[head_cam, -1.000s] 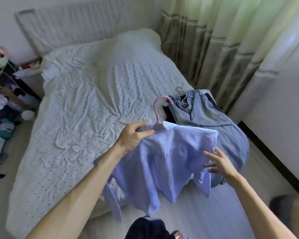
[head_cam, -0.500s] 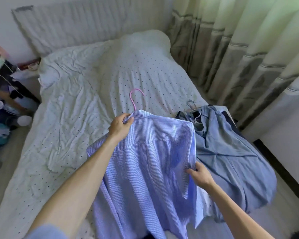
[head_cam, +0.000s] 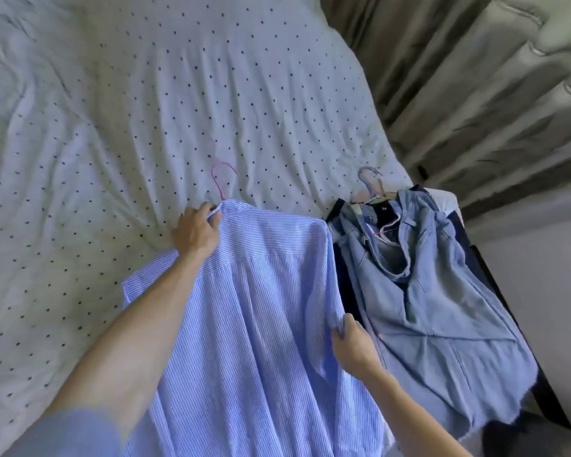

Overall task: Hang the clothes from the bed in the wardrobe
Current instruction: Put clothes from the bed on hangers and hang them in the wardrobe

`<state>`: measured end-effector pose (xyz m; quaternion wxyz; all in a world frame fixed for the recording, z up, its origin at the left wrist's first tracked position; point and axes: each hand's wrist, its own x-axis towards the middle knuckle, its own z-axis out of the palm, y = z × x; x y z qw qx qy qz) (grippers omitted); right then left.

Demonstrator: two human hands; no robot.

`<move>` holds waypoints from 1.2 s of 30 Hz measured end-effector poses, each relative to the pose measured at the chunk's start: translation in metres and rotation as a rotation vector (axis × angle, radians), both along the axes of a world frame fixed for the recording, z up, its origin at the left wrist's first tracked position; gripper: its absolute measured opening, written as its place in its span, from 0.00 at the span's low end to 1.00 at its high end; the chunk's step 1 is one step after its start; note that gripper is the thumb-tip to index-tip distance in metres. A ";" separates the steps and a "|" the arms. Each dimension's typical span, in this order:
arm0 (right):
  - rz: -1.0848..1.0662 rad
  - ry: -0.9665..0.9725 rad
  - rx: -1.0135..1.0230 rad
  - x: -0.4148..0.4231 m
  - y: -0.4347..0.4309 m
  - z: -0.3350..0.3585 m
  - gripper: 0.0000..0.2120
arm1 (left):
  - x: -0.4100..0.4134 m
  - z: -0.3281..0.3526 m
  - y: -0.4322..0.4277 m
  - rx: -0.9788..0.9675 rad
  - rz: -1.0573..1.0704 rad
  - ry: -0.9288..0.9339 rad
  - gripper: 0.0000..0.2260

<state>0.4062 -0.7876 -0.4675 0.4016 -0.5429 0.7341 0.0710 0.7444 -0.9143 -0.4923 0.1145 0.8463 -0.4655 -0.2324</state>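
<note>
Blue-and-white striped cotton fills the near middle of the view: a striped shirt (head_cam: pixel 261 308) lies spread on the bed (head_cam: pixel 129 94), back side up, with its collar toward the far side. It sits on a pink hanger (head_cam: pixel 223 179), of which only the thin hook shows, poking out past the collar onto the dotted white sheet.

The person's left hand (head_cam: pixel 195 230) grips the shirt at the collar, just beside the base of the hook, fingers curled over the cloth. The right hand (head_cam: pixel 353 344) holds the shirt's right edge lower down, fingers closed on a bunched fold of the fabric. Both forearms reach in from the near edge, and a blue sleeve (head_cam: pixel 73 433) shows at the near left corner.

Just right of the shirt, touching its shoulder, a denim garment (head_cam: pixel 442 308) lies crumpled at the bed's right edge on top of darker clothing. A pale hanger hook (head_cam: pixel 370 181) sticks out at its far end. Grey-beige curtains (head_cam: pixel 475 94) hang at the far right.
</note>
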 end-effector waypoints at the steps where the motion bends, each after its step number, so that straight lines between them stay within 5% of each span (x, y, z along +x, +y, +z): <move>1: -0.010 0.014 0.028 0.002 -0.001 -0.013 0.10 | -0.002 -0.019 -0.008 0.012 -0.011 -0.006 0.16; 4: -0.049 0.038 0.105 0.007 0.004 -0.046 0.07 | -0.007 -0.074 -0.023 0.030 0.021 0.008 0.15; 7: 0.061 0.078 0.188 0.007 0.016 -0.076 0.32 | -0.007 -0.130 -0.030 0.066 0.034 0.004 0.15; 10: 0.245 0.150 0.204 0.003 0.025 -0.098 0.38 | -0.012 -0.169 -0.027 0.045 0.022 -0.070 0.15; 17: 0.304 0.140 0.197 -0.011 0.019 -0.102 0.43 | -0.020 -0.158 0.007 -0.070 0.065 -0.021 0.19; 22: 0.180 0.211 0.142 -0.025 0.032 -0.076 0.42 | -0.023 -0.127 0.137 -0.006 0.255 -0.073 0.29; 26: 0.081 0.253 0.166 -0.041 0.075 -0.061 0.39 | -0.034 -0.102 0.289 0.303 0.577 0.042 0.36; 32: 0.075 0.186 0.228 -0.063 0.154 -0.045 0.46 | -0.052 -0.075 0.459 0.601 0.661 0.190 0.53; 34: 0.077 0.151 0.227 -0.070 0.177 -0.046 0.47 | -0.057 -0.069 0.486 0.541 0.703 0.291 0.49; 36: 0.096 0.112 0.200 -0.080 0.196 -0.051 0.47 | -0.071 -0.058 0.495 0.489 0.674 0.251 0.27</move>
